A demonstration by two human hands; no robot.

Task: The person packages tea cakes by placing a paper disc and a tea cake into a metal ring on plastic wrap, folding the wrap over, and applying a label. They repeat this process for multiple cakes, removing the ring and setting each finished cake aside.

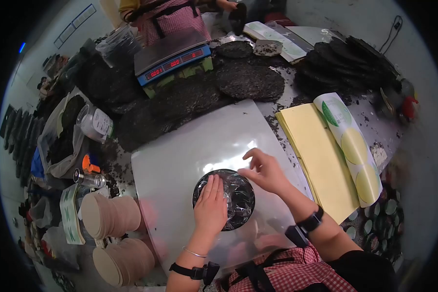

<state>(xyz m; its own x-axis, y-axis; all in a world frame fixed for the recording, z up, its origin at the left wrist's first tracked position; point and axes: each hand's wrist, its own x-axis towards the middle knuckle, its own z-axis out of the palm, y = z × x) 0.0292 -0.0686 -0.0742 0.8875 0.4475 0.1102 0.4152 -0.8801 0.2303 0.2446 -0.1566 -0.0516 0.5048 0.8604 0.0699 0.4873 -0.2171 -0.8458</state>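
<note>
A round black disc (241, 199) covered in shiny, creased clear film lies near the front of a smooth pale sheet (180, 160). My left hand (211, 202) rests flat on the disc's left half, its fingers straight and held together. Just off the upper right rim is my right hand (265, 170), with its fingers curved and the thumb apart from them; nothing shows between them. The thumb tip comes right up to the rim.
Dark, rough round cakes (250, 80) lie behind the sheet, near a blue scale (173, 61). Yellow paper (316, 151) and a printed roll (350, 146) are on the right. Beige disc stacks (112, 214), a glass jar (90, 179) and a plastic tub (95, 122) stand left. Another person (177, 22) is opposite.
</note>
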